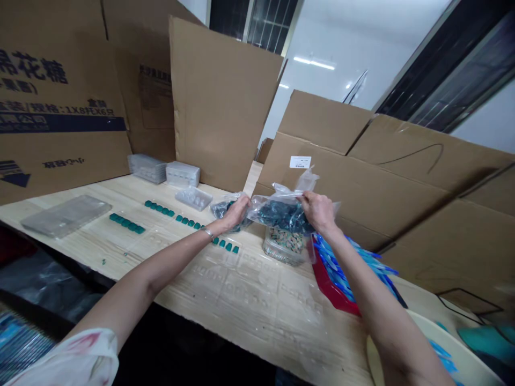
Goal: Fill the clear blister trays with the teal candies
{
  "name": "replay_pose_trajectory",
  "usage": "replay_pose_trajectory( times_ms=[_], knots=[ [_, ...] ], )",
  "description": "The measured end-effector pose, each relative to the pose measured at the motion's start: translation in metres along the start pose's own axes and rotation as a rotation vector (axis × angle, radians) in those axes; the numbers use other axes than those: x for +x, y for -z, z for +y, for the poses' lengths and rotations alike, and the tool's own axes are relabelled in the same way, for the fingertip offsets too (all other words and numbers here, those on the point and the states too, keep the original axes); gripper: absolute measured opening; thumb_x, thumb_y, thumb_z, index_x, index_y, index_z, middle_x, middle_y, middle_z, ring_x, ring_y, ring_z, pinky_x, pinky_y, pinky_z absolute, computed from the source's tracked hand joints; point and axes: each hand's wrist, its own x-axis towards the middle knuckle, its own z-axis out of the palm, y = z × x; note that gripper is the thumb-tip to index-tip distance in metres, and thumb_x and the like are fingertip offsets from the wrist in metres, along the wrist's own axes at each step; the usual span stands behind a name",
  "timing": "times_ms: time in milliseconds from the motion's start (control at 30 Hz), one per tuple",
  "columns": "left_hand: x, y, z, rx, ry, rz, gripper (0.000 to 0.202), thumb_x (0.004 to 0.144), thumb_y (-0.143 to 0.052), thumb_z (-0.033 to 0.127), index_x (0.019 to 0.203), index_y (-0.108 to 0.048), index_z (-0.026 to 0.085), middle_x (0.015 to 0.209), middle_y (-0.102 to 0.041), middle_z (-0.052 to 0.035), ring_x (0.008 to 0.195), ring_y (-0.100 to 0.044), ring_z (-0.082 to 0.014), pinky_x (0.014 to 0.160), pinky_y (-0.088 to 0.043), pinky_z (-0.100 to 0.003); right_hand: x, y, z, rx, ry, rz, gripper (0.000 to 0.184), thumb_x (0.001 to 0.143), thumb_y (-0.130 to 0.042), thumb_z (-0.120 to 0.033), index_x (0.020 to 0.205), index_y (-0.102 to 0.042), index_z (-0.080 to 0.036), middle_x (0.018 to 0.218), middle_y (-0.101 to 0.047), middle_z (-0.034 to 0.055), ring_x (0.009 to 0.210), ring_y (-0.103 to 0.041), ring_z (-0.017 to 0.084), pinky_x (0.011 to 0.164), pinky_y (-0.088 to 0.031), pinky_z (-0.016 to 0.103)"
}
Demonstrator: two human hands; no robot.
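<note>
My left hand (236, 211) and my right hand (318, 210) both grip a clear plastic bag (279, 210) filled with small dark green pieces, held up above the wooden table (249, 300). The left hand pinches the bag's left edge, the right hand its upper right corner. Just under the bag stands a clear tub (284, 245) of small mixed pieces. A second bag of dark pieces (222, 207) lies behind my left hand. Rows of small green caps (183, 220) sit in lines on the table to the left.
Tall cardboard boxes (221, 102) wall in the table at the back and right. Clear plastic trays (66, 214) and small clear boxes (183, 173) lie at left. A red tray (332, 292) of blue packets sits at right, a pale round bowl rim (438, 329) at the bottom right.
</note>
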Motion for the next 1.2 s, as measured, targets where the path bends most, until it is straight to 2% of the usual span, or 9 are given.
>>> replay_pose_trajectory(
  times_ms=[100, 167, 300, 500, 667, 800, 900, 1067, 1200],
  knots=[
    [0.001, 0.03, -0.008, 0.174, 0.092, 0.154, 0.04, 0.073, -0.056, 0.007, 0.111, -0.054, 0.016, 0.144, -0.028, -0.0133, 0.135, -0.014, -0.0303, 0.105, -0.02, -0.044, 0.008, -0.006, -0.015, 0.029, 0.0, -0.001, 0.036, 0.091, -0.039, -0.041, 0.098, -0.069, -0.021, 0.087, -0.07, 0.0132, 0.078, -0.065, 0.025, 0.062, -0.038, 0.027],
    [0.003, 0.049, -0.015, 0.239, 0.211, 0.202, 0.041, 0.07, -0.058, 0.007, 0.11, -0.055, 0.015, 0.14, -0.036, -0.0146, 0.132, -0.022, -0.0323, 0.101, -0.027, -0.044, 0.014, -0.007, -0.027, 0.048, 0.004, -0.005, 0.037, 0.092, -0.038, -0.041, 0.099, -0.068, -0.021, 0.088, -0.07, 0.0133, 0.08, -0.065, 0.025, 0.064, -0.039, 0.028],
    [0.016, 0.069, -0.02, 0.17, 0.32, 0.159, 0.021, 0.077, -0.053, 0.017, 0.097, -0.06, 0.014, 0.098, -0.065, -0.0103, 0.099, -0.055, -0.025, 0.078, -0.043, -0.031, 0.03, -0.005, -0.058, 0.069, -0.006, -0.005, 0.04, 0.093, -0.035, -0.041, 0.101, -0.067, -0.019, 0.09, -0.069, 0.0146, 0.084, -0.064, 0.027, 0.068, -0.041, 0.03],
    [0.041, 0.084, -0.013, 0.032, 0.379, 0.077, 0.007, 0.071, -0.061, 0.014, 0.078, -0.061, 0.012, 0.057, -0.055, 0.0017, 0.053, -0.049, -0.0104, 0.048, -0.035, -0.019, 0.048, -0.024, -0.098, 0.021, 0.07, -0.108, 0.033, 0.092, -0.033, -0.017, 0.101, -0.064, -0.014, 0.095, -0.067, 0.0164, 0.092, -0.062, 0.025, 0.076, -0.043, 0.031],
    [0.061, 0.086, -0.012, -0.096, 0.441, 0.045, 0.016, 0.07, -0.069, 0.015, 0.083, -0.058, 0.013, 0.048, -0.044, 0.0075, 0.036, -0.03, -0.0028, 0.038, -0.022, -0.016, 0.06, -0.048, -0.111, -0.006, 0.172, -0.196, 0.033, 0.089, -0.032, -0.007, 0.107, -0.059, -0.004, 0.097, -0.066, 0.0217, 0.093, -0.062, 0.027, 0.077, -0.046, 0.036],
    [0.088, 0.075, -0.009, -0.186, 0.463, 0.022, 0.018, 0.074, -0.068, 0.016, 0.088, -0.056, 0.013, 0.049, -0.043, 0.008, 0.035, -0.029, -0.0015, 0.038, -0.022, -0.016, 0.067, -0.056, -0.113, -0.005, 0.213, -0.22, 0.031, 0.088, -0.035, -0.008, 0.105, -0.061, -0.006, 0.095, -0.066, 0.0209, 0.095, -0.06, 0.03, 0.081, -0.046, 0.043],
    [0.102, 0.071, -0.011, -0.231, 0.477, 0.008, 0.017, 0.077, -0.066, 0.019, 0.09, -0.057, 0.012, 0.047, -0.04, 0.0085, 0.034, -0.03, -0.0021, 0.038, -0.023, -0.015, 0.062, -0.065, -0.126, -0.004, 0.362, -0.137, 0.039, 0.087, -0.028, -0.004, 0.112, -0.057, -0.007, 0.106, -0.063, 0.0208, 0.102, -0.057, 0.031, 0.085, -0.044, 0.049],
    [0.092, 0.077, -0.025, -0.3, 0.471, -0.057, 0.039, 0.072, -0.072, 0.03, 0.104, -0.059, 0.012, 0.048, -0.042, 0.0082, 0.035, -0.029, -0.0019, 0.037, -0.022, -0.016, 0.052, -0.089, -0.16, -0.051, 0.582, -0.08, 0.042, 0.083, -0.026, 0.001, 0.113, -0.054, -0.005, 0.093, -0.065, 0.0197, 0.086, -0.061, 0.028, 0.07, -0.048, 0.041],
    [0.081, 0.082, -0.034, -0.295, 0.457, -0.097, 0.052, 0.073, -0.069, 0.039, 0.116, -0.055, 0.014, 0.048, -0.045, 0.0076, 0.035, -0.028, -0.0026, 0.037, -0.019, -0.017, 0.058, -0.099, -0.171, -0.104, 0.814, -0.051, 0.038, 0.087, -0.026, -0.003, 0.118, -0.046, -0.006, 0.091, -0.064, 0.0185, 0.081, -0.062, 0.025, 0.067, -0.047, 0.037]
  ],
)
